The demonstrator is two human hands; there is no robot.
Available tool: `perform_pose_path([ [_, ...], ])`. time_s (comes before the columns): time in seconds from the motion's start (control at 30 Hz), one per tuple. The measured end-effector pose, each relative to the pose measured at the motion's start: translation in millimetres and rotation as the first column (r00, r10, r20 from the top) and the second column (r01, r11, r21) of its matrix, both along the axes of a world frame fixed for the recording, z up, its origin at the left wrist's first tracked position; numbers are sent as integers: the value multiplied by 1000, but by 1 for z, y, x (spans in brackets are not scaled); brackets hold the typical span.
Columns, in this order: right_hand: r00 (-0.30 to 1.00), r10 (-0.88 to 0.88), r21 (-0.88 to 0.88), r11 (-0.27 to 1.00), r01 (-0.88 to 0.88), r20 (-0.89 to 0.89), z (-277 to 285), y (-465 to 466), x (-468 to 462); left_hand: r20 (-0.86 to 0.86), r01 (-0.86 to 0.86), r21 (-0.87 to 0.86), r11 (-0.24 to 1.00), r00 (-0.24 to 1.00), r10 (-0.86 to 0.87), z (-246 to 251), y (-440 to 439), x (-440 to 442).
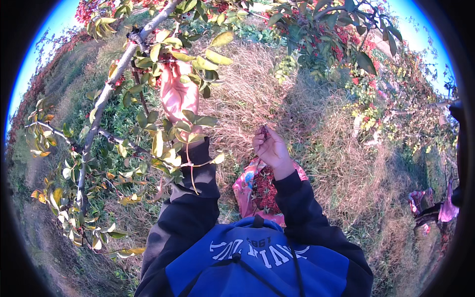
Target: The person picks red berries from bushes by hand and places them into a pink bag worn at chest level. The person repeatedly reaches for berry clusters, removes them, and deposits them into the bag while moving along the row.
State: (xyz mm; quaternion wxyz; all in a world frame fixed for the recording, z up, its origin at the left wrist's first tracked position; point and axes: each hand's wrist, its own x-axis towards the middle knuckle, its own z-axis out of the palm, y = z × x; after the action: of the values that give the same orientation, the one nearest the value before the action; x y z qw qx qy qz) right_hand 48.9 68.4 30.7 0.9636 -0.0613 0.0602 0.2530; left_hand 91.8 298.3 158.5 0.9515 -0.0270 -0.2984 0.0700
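Palm up, my left hand (179,92) reaches into a leafy spray beside a grey branch (111,80). Its fingers are partly hidden by yellow-green leaves (211,59) and small red berries, so their grip is unclear. Between the thumb and fingers of my right hand (272,148) is a small cluster of dark red berries (264,131). Under that hand, close to my body, a pink patterned bag (242,187) gapes open. A heap of red berries (264,191) with some bits of leaf fills it, and my right forearm covers part of it.
Lower side twigs with leaves (159,148) cross in front of my left forearm. More berry-laden branches (330,37) hang at the upper right. Dry grass (248,85) covers the ground. Pink cloth-like items (447,208) appear at the far right, beside a dark shape.
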Motion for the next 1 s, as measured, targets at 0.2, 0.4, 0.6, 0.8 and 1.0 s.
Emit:
perform_pose_path([
  [0.2,997,-72,76,995,70,24,-2,-25,-25,-24,-81,22,997,996,81,14,4,-2],
  [0.4,993,-117,99,988,118,-16,-15,-55,-42,-172,-299,178,937,928,329,5,11,16],
  [0.6,986,-163,84,983,165,-32,-22,-71,-56,-13,-484,286,827,861,508,-4,35,11],
  [0.8,973,-224,60,972,227,-49,-37,-89,-70,105,-154,250,956,986,132,-62,29,12],
  [1.0,952,-300,-83,952,294,-70,-50,-108,-91,-496,59,352,934,858,133,-118,-120,-68],
])
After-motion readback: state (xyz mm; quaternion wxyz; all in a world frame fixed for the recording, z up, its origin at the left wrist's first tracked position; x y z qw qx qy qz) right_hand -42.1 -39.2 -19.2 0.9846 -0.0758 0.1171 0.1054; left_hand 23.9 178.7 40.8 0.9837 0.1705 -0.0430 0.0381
